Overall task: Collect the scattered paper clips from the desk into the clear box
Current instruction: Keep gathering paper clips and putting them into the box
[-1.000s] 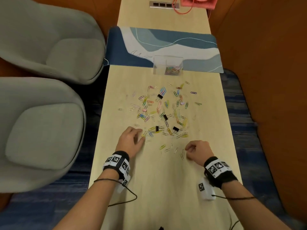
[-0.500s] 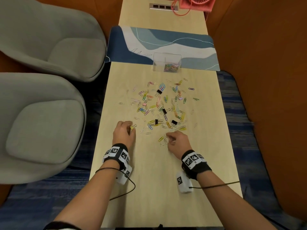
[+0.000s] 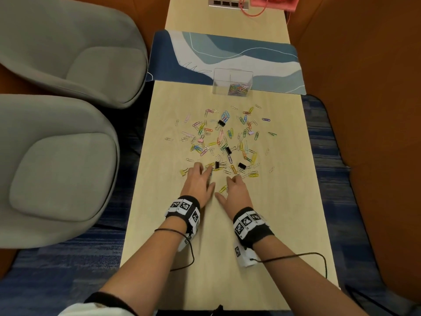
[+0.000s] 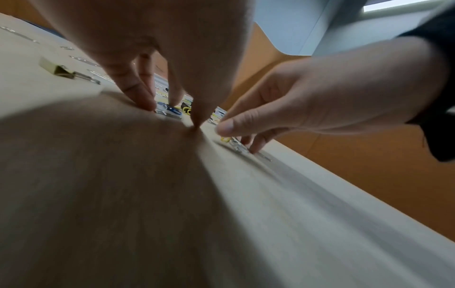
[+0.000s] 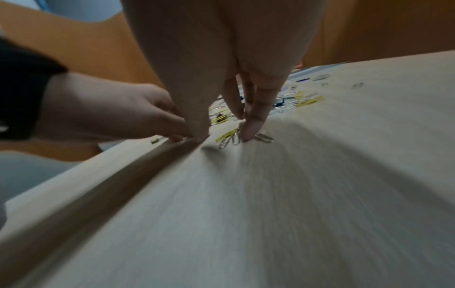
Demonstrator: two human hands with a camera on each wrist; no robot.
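Coloured and silver paper clips [image 3: 224, 142] lie scattered across the middle of the pale wooden desk [image 3: 284, 201]. The clear box [image 3: 232, 84] stands at the far end of the scatter, with a small heap of clips in its right half. My left hand [image 3: 206, 176] lies at the near edge of the scatter, its fingers [image 4: 138, 91] pressing down on clips. My right hand [image 3: 225, 187] is close beside it, thumb spread. Its fingertips [image 5: 251, 128] rest on a small bunch of yellow and silver clips [image 5: 230, 137].
Black binder clips [image 3: 241, 165] are mixed among the paper clips; a yellow one [image 3: 183, 172] lies just left of my left hand. A blue patterned mat [image 3: 225, 51] lies under and behind the box. Two grey armchairs [image 3: 59, 169] stand left of the desk.
My right hand swept left along the near edge of the scatter, and my left hand shifted right. The two hands are now close together with fingers stretched onto the clips.
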